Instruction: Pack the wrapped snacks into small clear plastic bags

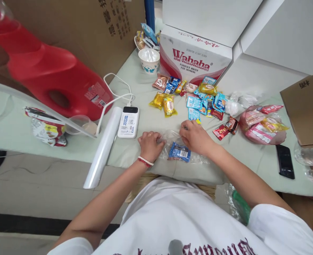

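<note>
White shirt (pixel 177 216) closest, left hand (pixel 150 146) curled, pinching the left side of a clear plastic bag (pixel 171 137) on the counter (pixel 156 122), blue packet (pixel 179 152) between the hands, inside or atop the bag unclear, right hand (pixel 196 137) bunched, fingertips pinching the bag's far right side

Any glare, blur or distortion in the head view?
Head view: soft light; pale glints on the clear plastic make its edges hard to trace; sheen along the white roll; fine print on the blue packet unreadable; red jug looks stretched.
</note>
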### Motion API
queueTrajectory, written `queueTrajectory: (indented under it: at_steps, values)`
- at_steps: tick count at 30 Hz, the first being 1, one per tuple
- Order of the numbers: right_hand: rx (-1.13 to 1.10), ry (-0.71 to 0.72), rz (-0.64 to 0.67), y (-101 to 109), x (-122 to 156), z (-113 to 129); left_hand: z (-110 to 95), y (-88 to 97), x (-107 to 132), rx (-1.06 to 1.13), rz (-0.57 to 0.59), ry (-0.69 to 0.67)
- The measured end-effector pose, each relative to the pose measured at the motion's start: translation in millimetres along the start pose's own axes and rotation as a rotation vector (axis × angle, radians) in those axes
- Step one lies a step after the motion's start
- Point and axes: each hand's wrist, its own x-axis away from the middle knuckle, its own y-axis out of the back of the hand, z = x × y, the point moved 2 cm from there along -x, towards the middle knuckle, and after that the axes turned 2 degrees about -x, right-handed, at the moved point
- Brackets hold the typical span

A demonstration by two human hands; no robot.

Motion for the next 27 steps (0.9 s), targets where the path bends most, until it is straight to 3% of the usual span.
queueTrajectory:
  at_steps: [6, 11, 13, 16, 19, 22, 25, 27]
  values:
    - [0.096, 0.057, 0.265, -1.4, 43.3, 53.3, 0.6, -0.7, 4.0, 0.05, -0.066, 0.007]
    - [0.047, 0.032, 0.268, -15.9, 70.7, 69.9, 17.8, 14.7, 6.1, 0.126, -0.074, -0.072]
    - [0.013, -0.005, 0.256, -19.6, 78.8, 70.0, 21.9, 29.0, 9.6, 0.171, -0.036, -0.099]
    - [-0.057, -0.028, 0.244, -25.6, 84.7, 67.8, 12.5, 50.0, 19.8, 0.343, 0.142, -0.079]
    - [-0.136, -0.001, 0.189, -35.3, 84.8, 64.4, -16.8, 54.0, 32.1, 0.685, 0.375, -0.015]
    - [-0.271, 0.046, 0.037, -47.3, 85.5, 57.3, -48.4, 35.4, 38.4, 0.81, 0.498, -0.025]
    - [-0.531, 0.073, -0.129, -58.1, 91.3, 42.4, -64.6, 13.0, 38.3, 0.539, 0.346, -0.143]
    - [-0.66, -0.059, -0.266, -64.5, 96.0, 26.7, -69.2, 4.1, 39.9, 0.301, 0.221, -0.254]
